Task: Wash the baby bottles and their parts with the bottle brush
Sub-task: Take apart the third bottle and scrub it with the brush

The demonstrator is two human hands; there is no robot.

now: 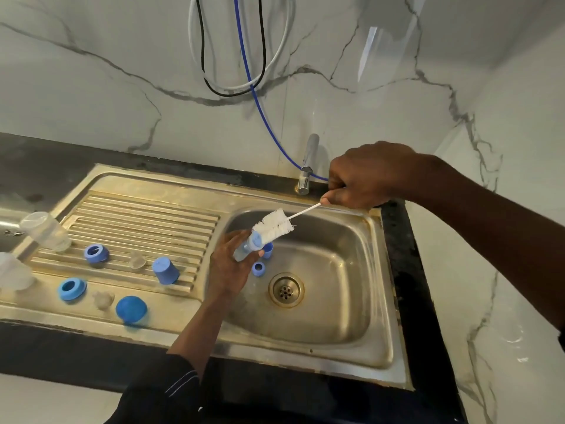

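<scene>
My left hand [227,266] holds a small clear baby bottle [248,246] with a blue collar over the sink basin [342,301]. My right hand [363,175] grips the thin white handle of the bottle brush [276,225], whose white bristles touch the bottle's mouth. Two blue parts lie in the basin: a cap [268,250] and a ring [258,267]. On the drainboard [143,215] lie blue rings [96,254] [72,289], a blue cup-shaped cap [165,270], a blue dome cap [131,309], clear teats [137,261] [103,298] and a clear bottle [46,231].
A chrome tap [307,166] stands behind the basin, with a blue hose [260,102] running to it from the marble wall. The drain [286,289] sits mid-basin. Another clear bottle [13,272] is at the left edge. Dark countertop [406,270] frames the sink.
</scene>
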